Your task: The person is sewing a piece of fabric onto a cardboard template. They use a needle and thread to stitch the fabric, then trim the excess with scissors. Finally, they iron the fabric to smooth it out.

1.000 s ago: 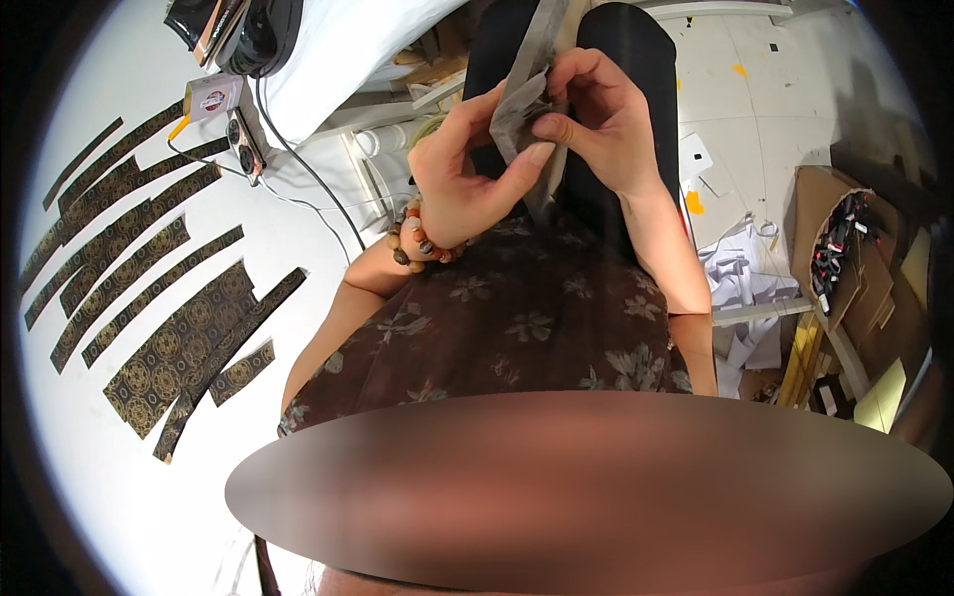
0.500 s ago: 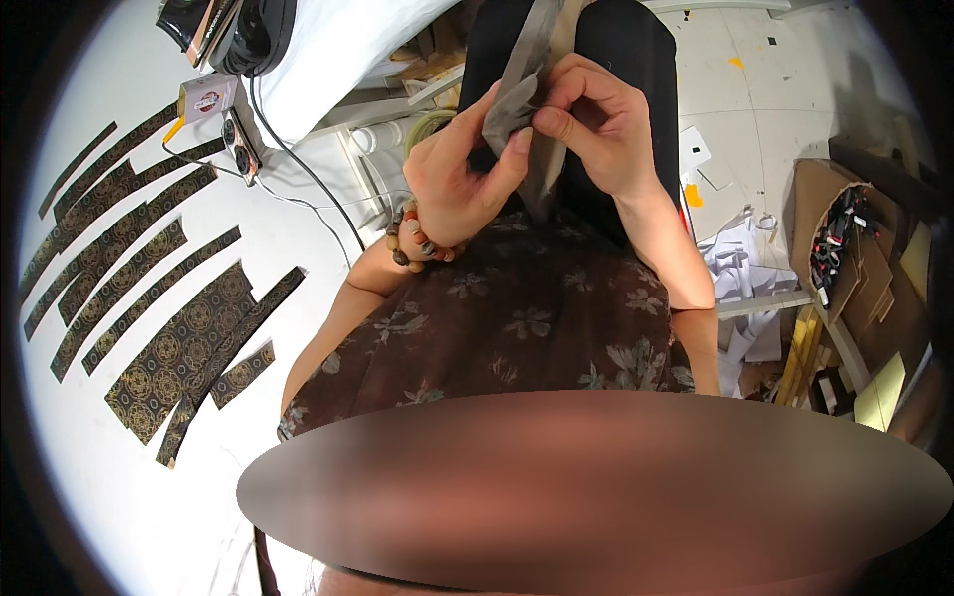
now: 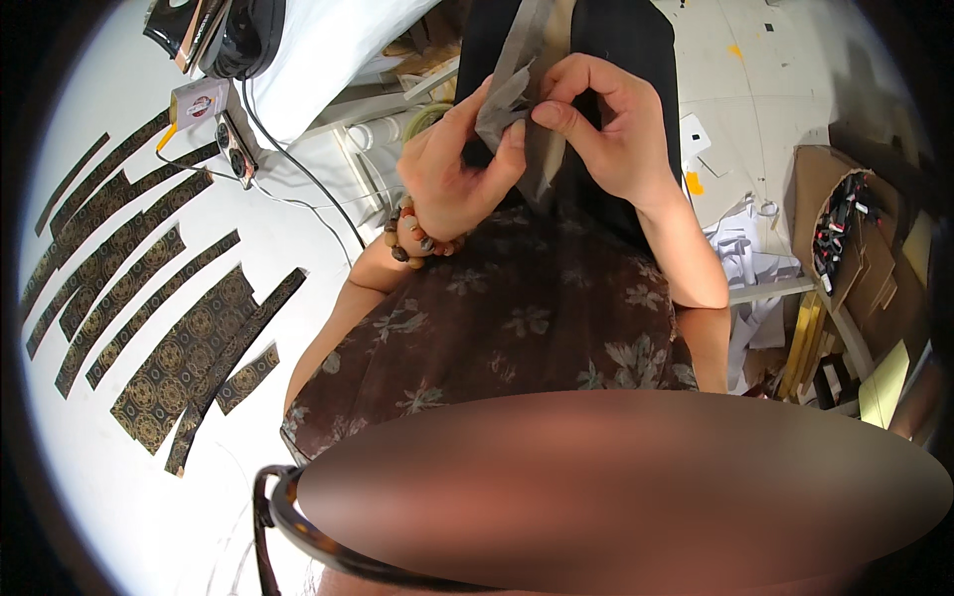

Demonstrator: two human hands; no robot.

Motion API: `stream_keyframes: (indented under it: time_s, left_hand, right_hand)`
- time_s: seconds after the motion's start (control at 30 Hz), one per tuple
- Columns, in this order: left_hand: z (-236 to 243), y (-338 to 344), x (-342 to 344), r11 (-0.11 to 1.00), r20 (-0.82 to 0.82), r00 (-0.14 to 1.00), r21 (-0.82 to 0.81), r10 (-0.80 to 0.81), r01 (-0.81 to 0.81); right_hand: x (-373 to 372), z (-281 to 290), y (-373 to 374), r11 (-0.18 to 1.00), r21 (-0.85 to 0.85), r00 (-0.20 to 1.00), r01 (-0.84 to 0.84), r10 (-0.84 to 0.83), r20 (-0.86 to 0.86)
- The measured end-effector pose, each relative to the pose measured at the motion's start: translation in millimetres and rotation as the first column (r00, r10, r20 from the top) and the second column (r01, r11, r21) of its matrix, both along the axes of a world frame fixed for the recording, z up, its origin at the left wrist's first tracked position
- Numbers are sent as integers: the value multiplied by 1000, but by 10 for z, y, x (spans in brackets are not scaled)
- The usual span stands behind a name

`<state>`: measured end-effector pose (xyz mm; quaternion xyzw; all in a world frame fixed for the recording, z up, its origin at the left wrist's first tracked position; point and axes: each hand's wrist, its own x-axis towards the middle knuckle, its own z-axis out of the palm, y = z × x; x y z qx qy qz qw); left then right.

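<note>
Left grip (image 3: pixel 449 167) on fabric edge (image 3: pixel 505 103), clear of table (image 3: pixel 285 326)

Cloth strip (image 3: pixel 521 55) over lap (image 3: pixel 636 50); fabric pieces (image 3: pixel 189 348) left, box (image 3: pixel 809 194) right.

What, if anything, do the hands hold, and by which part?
The left hand holds a long grey fabric strip by its crumpled left edge. Whether the right hand also grips it cannot be told.

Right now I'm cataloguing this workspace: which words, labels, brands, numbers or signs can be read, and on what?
No text reads clearly.
Small pale box: round emblem, its lettering too small.
Black-and-copper object, upper left: pale marks, too small and blurred.
Grey strip in the left hand: no lettering visible.
</note>
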<state>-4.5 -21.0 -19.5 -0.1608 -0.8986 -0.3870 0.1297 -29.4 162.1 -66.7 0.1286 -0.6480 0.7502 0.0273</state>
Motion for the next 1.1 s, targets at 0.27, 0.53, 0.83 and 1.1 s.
stream_keyframes:
  time_s: [0.27, 0.53, 0.83, 1.1]
  left_hand:
    - [-31, 36, 16, 978, 129, 992, 209, -10, -18]
    - [-75, 178, 34, 960, 196, 976, 240, 96, -143]
    - [-57, 171, 45, 984, 170, 981, 139, 91, -115]
    - [-38, 150, 70, 984, 216, 976, 168, 15, -52]
  right_hand:
    - [-97, 17, 71, 982, 124, 987, -140, 128, 98]
    - [-193, 2, 43, 979, 107, 984, -173, 168, 61]
    - [-375, 257, 368, 896, 154, 901, -416, 383, 204]
    - [-81, -54, 217, 917, -184, 867, -354, 396, 303]
